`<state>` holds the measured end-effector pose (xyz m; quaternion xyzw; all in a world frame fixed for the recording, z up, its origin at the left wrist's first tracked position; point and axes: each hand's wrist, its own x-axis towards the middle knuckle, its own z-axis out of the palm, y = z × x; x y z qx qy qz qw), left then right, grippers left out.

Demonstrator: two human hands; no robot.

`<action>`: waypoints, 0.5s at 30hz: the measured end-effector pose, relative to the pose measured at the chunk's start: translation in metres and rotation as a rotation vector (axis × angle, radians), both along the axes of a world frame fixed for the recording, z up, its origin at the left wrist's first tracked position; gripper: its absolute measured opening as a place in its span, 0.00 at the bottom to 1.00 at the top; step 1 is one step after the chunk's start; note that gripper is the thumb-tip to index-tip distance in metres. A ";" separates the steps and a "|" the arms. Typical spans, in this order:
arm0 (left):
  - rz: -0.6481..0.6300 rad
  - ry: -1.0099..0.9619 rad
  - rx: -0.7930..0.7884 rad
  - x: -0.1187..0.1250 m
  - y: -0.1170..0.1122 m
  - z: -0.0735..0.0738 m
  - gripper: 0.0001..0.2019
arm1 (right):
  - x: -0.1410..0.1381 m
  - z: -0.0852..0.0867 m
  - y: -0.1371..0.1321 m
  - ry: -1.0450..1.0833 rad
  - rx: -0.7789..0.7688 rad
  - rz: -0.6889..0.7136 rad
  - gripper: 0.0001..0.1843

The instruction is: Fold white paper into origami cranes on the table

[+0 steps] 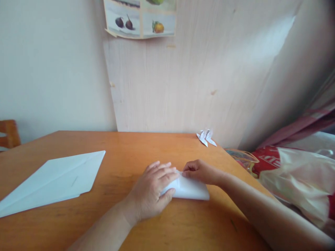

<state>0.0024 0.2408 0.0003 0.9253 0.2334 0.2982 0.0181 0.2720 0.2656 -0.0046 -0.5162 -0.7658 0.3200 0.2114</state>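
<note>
- The left hand (151,190) lies over one end of the folded white paper (191,190), fingers stretched out and thumb by the near edge; it appears to steady the paper rather than clench it.
- The right hand (202,171) has its fingers curled in, thumb and forefinger at the paper's far edge, seemingly grasping it there; the exact grip is partly hidden.
- The folded white paper sits under and between the two hands on the tabletop (125,150), its long closed edge toward the person and one corner showing on the near side of the right hand.
- The step in hand looks like folding: one hand holds the layers in place while the other works at the far edge.
- As a judgement, the next move calls for the left hand to stay firm and the right fingers to line up the layers before pressing along the crease, since a slip would leave it crooked.
- A larger folded sheet (60,179) lies well apart, to the left of the left hand.
- Small folded paper pieces (206,137) rest beyond the right hand, near the tabletop's back edge.
</note>
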 end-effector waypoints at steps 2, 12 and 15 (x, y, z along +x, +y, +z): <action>-0.061 0.090 0.001 0.003 -0.007 0.001 0.18 | -0.002 -0.001 -0.001 -0.015 0.014 0.009 0.12; 0.024 0.233 -0.046 0.006 -0.019 0.001 0.16 | -0.001 0.018 -0.043 -0.306 0.577 0.031 0.12; 0.046 0.260 -0.060 0.007 -0.022 -0.001 0.16 | -0.007 0.017 -0.062 -0.345 0.552 0.108 0.11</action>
